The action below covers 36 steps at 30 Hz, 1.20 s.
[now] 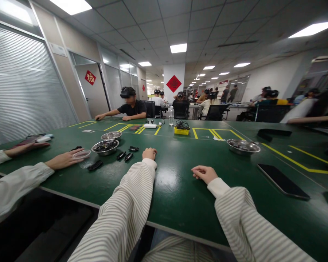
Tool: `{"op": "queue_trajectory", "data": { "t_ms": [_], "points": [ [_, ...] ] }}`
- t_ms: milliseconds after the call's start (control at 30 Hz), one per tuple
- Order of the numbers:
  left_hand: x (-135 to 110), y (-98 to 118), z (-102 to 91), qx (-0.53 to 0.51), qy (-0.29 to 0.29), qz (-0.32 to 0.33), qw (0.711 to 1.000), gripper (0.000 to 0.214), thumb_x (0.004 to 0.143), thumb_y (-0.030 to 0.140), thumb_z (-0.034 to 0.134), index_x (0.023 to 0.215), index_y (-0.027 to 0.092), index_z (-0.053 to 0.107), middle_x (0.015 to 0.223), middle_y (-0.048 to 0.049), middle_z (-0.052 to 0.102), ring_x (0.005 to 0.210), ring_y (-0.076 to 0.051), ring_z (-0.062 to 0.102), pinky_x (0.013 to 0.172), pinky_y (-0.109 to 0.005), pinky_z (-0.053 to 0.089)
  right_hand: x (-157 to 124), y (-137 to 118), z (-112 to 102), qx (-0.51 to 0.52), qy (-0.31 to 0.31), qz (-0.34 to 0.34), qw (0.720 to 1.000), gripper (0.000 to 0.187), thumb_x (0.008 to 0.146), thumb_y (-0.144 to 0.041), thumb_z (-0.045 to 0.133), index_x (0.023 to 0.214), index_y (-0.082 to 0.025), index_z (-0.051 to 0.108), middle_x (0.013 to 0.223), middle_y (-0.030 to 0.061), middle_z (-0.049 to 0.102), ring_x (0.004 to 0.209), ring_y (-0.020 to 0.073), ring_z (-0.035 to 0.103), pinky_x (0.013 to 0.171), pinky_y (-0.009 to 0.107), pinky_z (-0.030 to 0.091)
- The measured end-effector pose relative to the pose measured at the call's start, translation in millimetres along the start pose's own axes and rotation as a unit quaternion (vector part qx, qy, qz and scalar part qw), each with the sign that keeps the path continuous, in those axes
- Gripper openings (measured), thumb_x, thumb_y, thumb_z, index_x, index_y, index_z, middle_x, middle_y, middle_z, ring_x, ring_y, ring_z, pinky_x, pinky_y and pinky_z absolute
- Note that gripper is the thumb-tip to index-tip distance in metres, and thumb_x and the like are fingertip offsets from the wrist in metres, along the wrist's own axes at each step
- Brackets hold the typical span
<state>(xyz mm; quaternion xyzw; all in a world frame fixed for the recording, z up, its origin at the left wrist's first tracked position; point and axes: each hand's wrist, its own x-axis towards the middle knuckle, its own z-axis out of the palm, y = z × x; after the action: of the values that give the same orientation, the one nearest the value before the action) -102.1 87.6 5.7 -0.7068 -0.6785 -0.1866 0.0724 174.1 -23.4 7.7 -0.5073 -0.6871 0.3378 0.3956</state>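
My left hand (149, 153) rests on the green table with its fingers curled in; nothing shows in it. To its left lie several small black parts (128, 157), apart from the hand. My right hand (206, 174) lies on the table to the right, its fingers bent and pressed together, with no object visible in them. A steel bowl of dark parts (105, 147) stands beyond the loose parts. Farther right, past my right hand, sit another steel bowl (243, 146) and a black phone (282, 181).
At the left, a co-worker's hand (64, 159) is by a clear plastic lid (82, 154). A second bowl (111, 135), a yellow box with black cables (182, 130) and a water bottle (171, 116) stand farther back. Across the table sits a person (132, 107).
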Motion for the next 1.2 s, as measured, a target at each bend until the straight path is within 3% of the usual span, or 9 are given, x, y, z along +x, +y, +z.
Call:
{"op": "queue_trajectory", "data": {
  "t_ms": [167, 333, 500, 700, 800, 933, 1067, 1133, 1200],
  "points": [
    [1, -8, 1.2, -0.025, 0.025, -0.057, 0.998, 0.033, 0.072, 0.027, 0.042, 0.105, 0.027, 0.046, 0.096, -0.0015, 0.053, 0.086, -0.016, 0.044, 0.070, -0.024, 0.036, -1, -1, 0, -0.005, 0.002, 0.000, 1.000, 0.028, 0.060, -0.037, 0.053, 0.071, -0.013, 0.059, 0.056, 0.0045, 0.060, 0.046, 0.0115, 0.054, 0.049, 0.022, 0.045],
    [2, -9, 2.5, -0.026, 0.004, -0.090, 0.996, 0.031, 0.071, 0.027, 0.044, 0.101, 0.024, 0.048, 0.098, -0.0037, 0.052, 0.089, -0.018, 0.041, 0.071, -0.026, 0.035, -1, 0, 0, -0.005, 0.002, 0.004, 1.000, 0.028, 0.059, -0.038, 0.053, 0.072, -0.013, 0.059, 0.055, 0.0040, 0.060, 0.046, 0.0115, 0.054, 0.050, 0.023, 0.045],
    [-1, -1, 0.4, -0.027, 0.034, 0.021, 0.999, 0.030, 0.069, 0.031, 0.048, 0.098, 0.028, 0.050, 0.102, -0.0016, 0.050, 0.097, -0.019, 0.033, 0.077, -0.030, 0.029, 0, 1, 0, 0.004, -0.004, 0.005, 1.000, 0.027, 0.059, -0.037, 0.053, 0.070, -0.013, 0.060, 0.054, 0.0038, 0.060, 0.046, 0.0112, 0.053, 0.049, 0.023, 0.045],
    [-9, 16, -5.0, -0.034, 0.006, 0.110, 0.993, 0.016, 0.071, 0.023, 0.046, 0.076, 0.024, 0.061, 0.086, -0.0038, 0.057, 0.093, -0.020, 0.034, 0.077, -0.035, 0.027, 0, 0, 0, -0.006, -0.004, 0.002, 1.000, 0.028, 0.059, -0.038, 0.053, 0.070, -0.013, 0.060, 0.055, 0.0039, 0.061, 0.047, 0.0118, 0.054, 0.051, 0.024, 0.045],
    [-22, 41, -6.1, -0.092, -0.001, 0.196, 0.976, 0.018, 0.068, 0.022, 0.049, 0.083, 0.022, 0.059, 0.086, -0.0024, 0.058, 0.087, -0.018, 0.038, 0.075, -0.031, 0.031, 0, 1, -1, -0.016, 0.008, -0.002, 1.000, 0.028, 0.059, -0.038, 0.052, 0.070, -0.014, 0.060, 0.055, 0.0041, 0.061, 0.047, 0.0126, 0.055, 0.051, 0.024, 0.046],
    [-54, 92, -6.4, -0.199, -0.035, 0.300, 0.932, 0.023, 0.069, 0.022, 0.049, 0.091, 0.021, 0.055, 0.081, 0.0011, 0.059, 0.081, -0.014, 0.041, 0.074, -0.025, 0.034, 3, 4, -7, -0.036, 0.053, -0.012, 0.998, 0.028, 0.061, -0.036, 0.051, 0.076, -0.014, 0.059, 0.059, 0.0051, 0.062, 0.050, 0.0135, 0.056, 0.051, 0.025, 0.046],
    [-79, 129, -7.7, -0.211, -0.075, 0.407, 0.886, 0.020, 0.067, 0.025, 0.052, 0.086, 0.022, 0.056, 0.081, 0.0015, 0.058, 0.078, -0.013, 0.043, 0.075, -0.025, 0.034, 6, 12, -10, -0.085, 0.084, -0.022, 0.993, 0.026, 0.063, -0.031, 0.048, 0.081, -0.016, 0.059, 0.064, 0.0041, 0.062, 0.052, 0.0125, 0.055, 0.053, 0.024, 0.045],
    [-80, 131, -10.1, -0.203, -0.072, 0.418, 0.883, 0.021, 0.066, 0.029, 0.053, 0.086, 0.022, 0.056, 0.083, 0.0009, 0.057, 0.080, -0.013, 0.043, 0.076, -0.026, 0.034, 6, 14, -8, -0.115, 0.075, -0.026, 0.990, 0.026, 0.063, -0.031, 0.048, 0.081, -0.017, 0.059, 0.063, 0.0028, 0.062, 0.052, 0.0120, 0.054, 0.053, 0.024, 0.044],
    [-73, 120, -13.6, -0.191, -0.041, 0.374, 0.907, 0.023, 0.068, 0.034, 0.050, 0.087, 0.023, 0.055, 0.086, -0.0003, 0.056, 0.084, -0.015, 0.042, 0.076, -0.028, 0.033, 5, 14, -5, -0.147, 0.059, -0.037, 0.987, 0.025, 0.063, -0.032, 0.047, 0.080, -0.018, 0.060, 0.062, 0.0017, 0.061, 0.051, 0.0114, 0.052, 0.053, 0.023, 0.043]
  ]
}}
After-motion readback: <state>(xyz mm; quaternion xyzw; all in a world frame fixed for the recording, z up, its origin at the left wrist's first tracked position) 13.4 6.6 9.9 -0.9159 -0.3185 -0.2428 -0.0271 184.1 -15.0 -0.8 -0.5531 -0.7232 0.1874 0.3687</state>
